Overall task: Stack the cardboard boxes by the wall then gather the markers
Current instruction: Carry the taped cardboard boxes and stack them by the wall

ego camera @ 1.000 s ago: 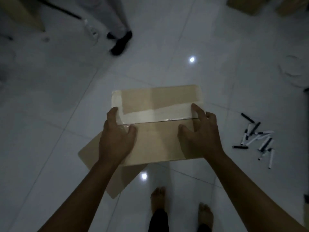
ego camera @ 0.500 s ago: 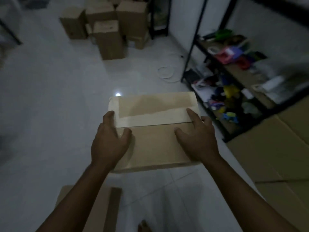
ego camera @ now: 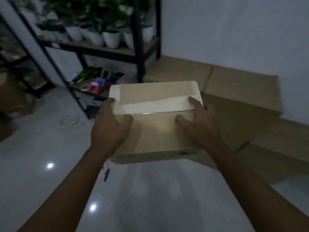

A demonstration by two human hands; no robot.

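**Box held in both hands, over floor near flat cardboard**

Head view, only one:

- Box (ego camera: 157, 121): brown cardboard, closed, pale tape strip across the far half of its top. Off the floor, carried in both hands, top face level and toward the camera.
- Left hand (ego camera: 111, 128): grips the box's left side. Thumb lies on the top face and points inward; the other fingers wrap down over the left edge, mostly hidden, so I cannot tell if they are spread.
- Right hand (ego camera: 199, 124): grips the box's right side. Thumb and index finger sit spread apart on the top face; the remaining fingers curl over the right edge.
- Flat cardboard (ego camera: 242, 104): large brown sheets on the floor behind and right of the box, running along the wall (ego camera: 234, 30).
- Marker (ego camera: 106, 175): one dark pen on the floor (ego camera: 41, 148), below the box's near-left corner, apart from it.
- Shelf (ego camera: 138, 47): black frame behind and left of the box. White plant pots (ego camera: 111, 40) on an upper level, blurred coloured items on the lowest.
- White cable loop (ego camera: 70, 121) on the floor left of the box.
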